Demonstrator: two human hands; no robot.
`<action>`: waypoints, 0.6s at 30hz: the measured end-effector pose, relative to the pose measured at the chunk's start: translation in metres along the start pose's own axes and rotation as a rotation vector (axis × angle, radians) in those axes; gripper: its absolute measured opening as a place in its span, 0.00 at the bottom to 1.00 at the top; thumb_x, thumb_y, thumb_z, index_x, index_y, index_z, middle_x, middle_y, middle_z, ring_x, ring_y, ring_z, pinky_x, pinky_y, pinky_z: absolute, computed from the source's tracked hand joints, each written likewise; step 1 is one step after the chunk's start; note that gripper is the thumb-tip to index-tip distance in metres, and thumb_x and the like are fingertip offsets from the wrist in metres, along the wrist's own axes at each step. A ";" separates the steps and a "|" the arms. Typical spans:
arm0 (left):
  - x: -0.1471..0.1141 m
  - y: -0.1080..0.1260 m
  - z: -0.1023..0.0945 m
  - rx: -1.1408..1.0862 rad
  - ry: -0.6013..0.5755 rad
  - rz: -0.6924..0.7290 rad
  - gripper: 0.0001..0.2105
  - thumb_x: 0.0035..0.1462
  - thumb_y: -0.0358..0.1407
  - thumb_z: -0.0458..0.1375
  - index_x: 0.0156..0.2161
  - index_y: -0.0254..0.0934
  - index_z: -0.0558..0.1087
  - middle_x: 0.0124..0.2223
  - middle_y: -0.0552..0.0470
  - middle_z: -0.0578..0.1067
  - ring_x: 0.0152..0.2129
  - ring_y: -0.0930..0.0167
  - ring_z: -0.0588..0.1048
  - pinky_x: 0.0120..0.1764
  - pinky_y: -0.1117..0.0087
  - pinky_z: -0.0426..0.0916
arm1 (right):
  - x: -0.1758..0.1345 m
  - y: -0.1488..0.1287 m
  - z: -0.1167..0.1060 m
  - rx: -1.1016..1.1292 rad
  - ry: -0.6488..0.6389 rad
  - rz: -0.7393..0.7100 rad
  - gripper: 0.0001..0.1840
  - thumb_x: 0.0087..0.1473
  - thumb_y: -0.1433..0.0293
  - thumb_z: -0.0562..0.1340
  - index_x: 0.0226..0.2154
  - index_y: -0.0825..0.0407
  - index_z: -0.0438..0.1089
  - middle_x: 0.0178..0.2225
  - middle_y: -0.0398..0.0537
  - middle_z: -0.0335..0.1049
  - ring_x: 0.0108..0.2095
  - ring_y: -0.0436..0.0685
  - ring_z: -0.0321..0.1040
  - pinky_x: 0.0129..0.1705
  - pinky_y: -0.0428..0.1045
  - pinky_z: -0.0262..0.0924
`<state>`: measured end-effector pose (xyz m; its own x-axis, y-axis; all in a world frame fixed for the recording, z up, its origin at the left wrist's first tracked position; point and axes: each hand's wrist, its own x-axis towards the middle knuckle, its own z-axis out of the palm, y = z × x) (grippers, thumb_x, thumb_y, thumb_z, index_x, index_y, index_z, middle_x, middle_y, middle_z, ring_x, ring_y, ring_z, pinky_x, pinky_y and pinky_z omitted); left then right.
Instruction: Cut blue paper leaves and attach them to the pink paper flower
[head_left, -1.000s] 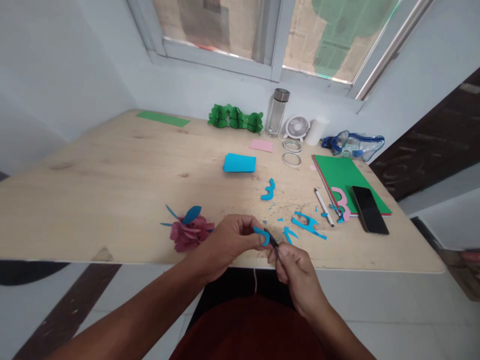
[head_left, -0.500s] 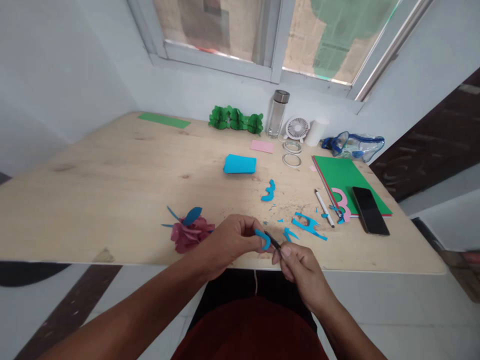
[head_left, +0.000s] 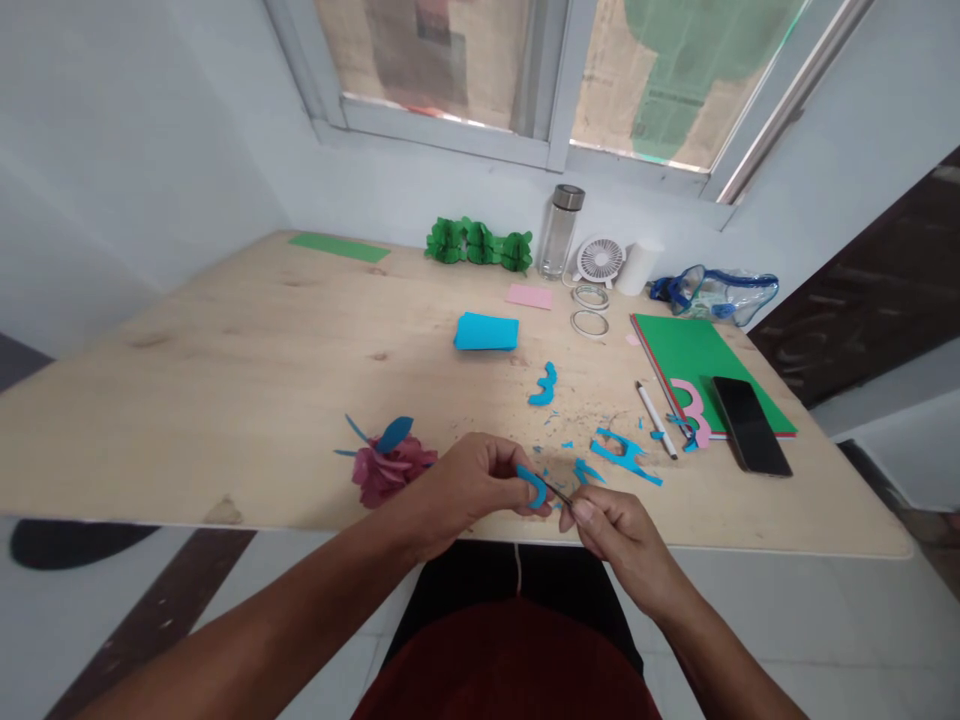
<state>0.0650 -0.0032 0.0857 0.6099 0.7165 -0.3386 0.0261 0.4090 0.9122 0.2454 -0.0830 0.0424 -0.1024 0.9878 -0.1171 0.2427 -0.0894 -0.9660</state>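
Note:
Between the fingers and thumb of my left hand (head_left: 484, 485) is a small curved piece of blue paper (head_left: 534, 486), held over the front edge of the table. My right hand (head_left: 619, 530) is closed on what look like small scissors (head_left: 556, 491). Their thin dark blades point left and meet the blue paper's edge; the handles are hidden in my fingers. Just beyond my hands lie blue paper offcuts (head_left: 626, 455) and tiny scraps. A wavy blue paper piece (head_left: 544, 384) rests farther back. Left of my left hand is a pink paper flower (head_left: 390, 468) with blue leaves.
A blue paper stack (head_left: 486, 332) sits mid-table. On the right are a white pen (head_left: 657, 420), green sheets (head_left: 697, 350) and a phone (head_left: 750, 425). Along the wall stand green paper decorations (head_left: 478, 246), a glass bottle (head_left: 559, 235) and a small fan (head_left: 600, 260).
The view has shifted slightly, so everything sits a little farther right. My right hand has drawn slightly away from my left, showing more of the thin blades. Both hands keep their hold.

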 end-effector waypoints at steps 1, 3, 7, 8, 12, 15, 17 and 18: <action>0.000 0.000 0.000 -0.003 -0.005 -0.007 0.01 0.38 0.30 0.64 0.21 0.36 0.76 0.25 0.49 0.79 0.26 0.67 0.77 0.37 0.65 0.70 | 0.000 0.000 0.000 -0.003 -0.001 0.001 0.24 0.57 0.51 0.53 0.25 0.53 0.69 0.17 0.36 0.48 0.19 0.47 0.44 0.23 0.46 0.40; 0.000 0.001 0.000 -0.005 -0.014 -0.022 0.02 0.38 0.30 0.64 0.22 0.35 0.76 0.25 0.49 0.79 0.27 0.67 0.77 0.38 0.65 0.70 | 0.000 0.000 0.000 -0.009 -0.003 0.000 0.24 0.57 0.52 0.53 0.25 0.53 0.69 0.17 0.36 0.48 0.20 0.47 0.44 0.23 0.46 0.40; -0.001 0.001 -0.001 0.001 -0.023 -0.042 0.02 0.37 0.30 0.64 0.22 0.35 0.76 0.26 0.50 0.79 0.27 0.68 0.77 0.38 0.66 0.70 | 0.001 -0.002 -0.001 -0.023 -0.004 -0.002 0.23 0.57 0.52 0.53 0.24 0.53 0.68 0.18 0.37 0.49 0.20 0.47 0.44 0.23 0.46 0.40; -0.001 0.001 -0.001 -0.001 -0.025 -0.046 0.02 0.37 0.30 0.64 0.22 0.35 0.76 0.25 0.50 0.79 0.27 0.68 0.77 0.38 0.66 0.70 | 0.001 -0.002 -0.001 -0.027 -0.004 -0.002 0.23 0.57 0.52 0.54 0.24 0.53 0.68 0.18 0.37 0.49 0.20 0.47 0.44 0.23 0.46 0.41; -0.001 0.000 -0.002 -0.010 -0.017 -0.058 0.03 0.37 0.31 0.65 0.22 0.35 0.75 0.24 0.50 0.78 0.28 0.66 0.78 0.39 0.64 0.69 | 0.001 -0.004 -0.001 -0.034 0.013 -0.012 0.23 0.56 0.52 0.55 0.22 0.53 0.67 0.19 0.38 0.51 0.21 0.48 0.46 0.24 0.46 0.41; -0.001 -0.003 -0.002 -0.027 -0.008 -0.036 0.04 0.37 0.32 0.66 0.22 0.34 0.75 0.25 0.50 0.78 0.27 0.68 0.77 0.38 0.66 0.69 | 0.000 -0.001 0.001 0.042 0.058 0.013 0.23 0.56 0.52 0.55 0.24 0.53 0.69 0.17 0.37 0.49 0.20 0.47 0.44 0.22 0.45 0.40; -0.001 -0.008 0.000 -0.063 0.034 -0.006 0.04 0.40 0.32 0.65 0.23 0.34 0.75 0.25 0.50 0.78 0.26 0.70 0.75 0.36 0.69 0.67 | 0.001 0.003 0.006 0.162 0.126 0.041 0.24 0.56 0.51 0.55 0.26 0.54 0.69 0.15 0.35 0.46 0.18 0.46 0.41 0.21 0.45 0.38; -0.001 -0.011 0.002 -0.093 0.065 0.011 0.04 0.41 0.33 0.65 0.24 0.34 0.75 0.25 0.51 0.78 0.25 0.71 0.74 0.35 0.70 0.67 | 0.001 0.005 0.009 0.231 0.167 0.049 0.24 0.56 0.51 0.55 0.26 0.54 0.69 0.14 0.34 0.45 0.17 0.46 0.40 0.20 0.45 0.37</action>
<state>0.0653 -0.0092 0.0763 0.5573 0.7551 -0.3454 -0.0562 0.4494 0.8916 0.2382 -0.0837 0.0353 0.0691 0.9871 -0.1441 0.0154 -0.1455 -0.9892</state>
